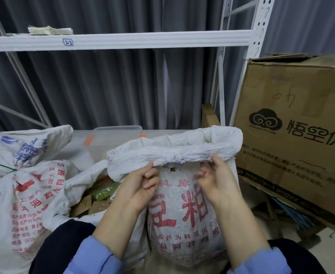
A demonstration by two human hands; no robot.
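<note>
Just left of the big cardboard box (293, 139), whose load is hidden, the woven sack (182, 216) stands bulging in front of you. It is probably heavy, with soft, slick cloth, so take it by the rolled rim. Your left hand (141, 182) and right hand (215, 180) both pinch that rim, fingers curled under. Its contents don't show. The tied sack (24, 194) is knotted closed, and the smaller open bag (87, 175) holds packets.

Contents of open sack (182, 210) hidden behind its rolled rim. Right edge cuts off cardboard box (293, 155); its small print too blurred to read. Left edge cuts tied sack (24, 194). Lower part of plastic tub (115, 135) hidden behind sacks.
</note>
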